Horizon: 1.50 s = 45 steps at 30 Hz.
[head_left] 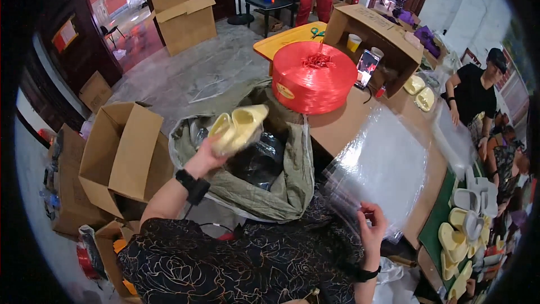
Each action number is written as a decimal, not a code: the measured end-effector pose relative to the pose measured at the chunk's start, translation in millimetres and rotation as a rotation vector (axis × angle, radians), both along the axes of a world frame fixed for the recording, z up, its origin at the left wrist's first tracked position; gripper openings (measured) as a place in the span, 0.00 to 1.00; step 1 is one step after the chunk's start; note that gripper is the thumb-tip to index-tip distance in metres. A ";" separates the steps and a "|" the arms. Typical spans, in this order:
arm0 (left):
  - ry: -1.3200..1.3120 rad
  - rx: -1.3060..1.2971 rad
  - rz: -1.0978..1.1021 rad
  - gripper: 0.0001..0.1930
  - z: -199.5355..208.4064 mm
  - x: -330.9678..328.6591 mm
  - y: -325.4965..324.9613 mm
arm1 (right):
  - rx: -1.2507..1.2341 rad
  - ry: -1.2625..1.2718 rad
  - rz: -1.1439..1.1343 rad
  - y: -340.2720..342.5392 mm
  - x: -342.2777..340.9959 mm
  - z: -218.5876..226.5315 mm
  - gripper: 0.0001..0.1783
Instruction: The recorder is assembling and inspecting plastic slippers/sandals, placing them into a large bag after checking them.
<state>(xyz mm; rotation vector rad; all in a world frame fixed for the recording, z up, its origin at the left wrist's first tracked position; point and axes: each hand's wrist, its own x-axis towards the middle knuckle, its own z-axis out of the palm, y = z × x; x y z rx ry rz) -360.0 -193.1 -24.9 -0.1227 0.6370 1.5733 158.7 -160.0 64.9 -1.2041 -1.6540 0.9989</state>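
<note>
My left hand [206, 159] is closed on a pair of pale yellow slippers [241, 126], which look wrapped in clear plastic. It holds them over the mouth of a grey-green woven sack [298, 171]. Inside the sack lies a shiny black plastic-wrapped bundle [264, 160]. On the table to the right, clear plastic bags [388, 163] are stacked flat. At the stack's near corner my right hand [372, 226] has its fingers curled, pinching the edge of a bag.
A big roll of red plastic twine [315, 79] and a propped phone [367, 67] stand on the table [332, 129]. Loose slippers [453, 239] lie at the right, near a co-worker in black [475, 93]. Open cardboard boxes [132, 152] stand on the left.
</note>
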 end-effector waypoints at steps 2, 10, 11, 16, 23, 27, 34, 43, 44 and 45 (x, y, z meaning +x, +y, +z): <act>0.094 -0.148 0.089 0.23 11.7 4.2 59.1 | 0.084 -0.047 -0.042 -2.6 5.5 -0.3 0.08; 0.020 -0.116 0.193 0.16 -32.6 19.2 197.7 | 0.011 0.134 -0.215 0.2 24.7 -20.9 0.02; 0.109 -0.119 0.210 0.18 -38.7 20.9 194.7 | 0.024 0.151 -0.227 0.3 26.6 -22.9 0.02; 0.313 -0.063 -0.023 0.20 -69.4 -45.1 184.2 | -0.002 0.195 -0.226 1.4 17.2 -15.1 0.02; 0.763 -0.066 -0.292 0.23 -65.0 -49.1 172.1 | 0.002 0.203 -0.372 0.0 48.8 -19.6 0.03; 1.088 -0.500 -0.293 0.44 2.6 -5.6 140.3 | 0.143 0.065 -0.576 2.8 90.3 -8.9 0.08; 2.663 -0.833 -0.449 0.39 2.0 -72.5 115.7 | 0.167 0.442 -0.974 28.8 201.3 -19.4 0.27; 2.168 0.781 -0.666 0.21 187.4 236.7 101.6 | -0.275 0.256 -1.568 71.5 312.4 -24.8 0.50; 2.183 0.965 -0.722 0.23 184.7 260.5 108.1 | -0.372 0.162 -1.553 72.7 323.2 -27.2 0.48; 2.198 1.005 -0.796 0.26 176.2 277.2 113.9 | -0.421 0.139 -1.543 82.1 317.6 -22.7 0.47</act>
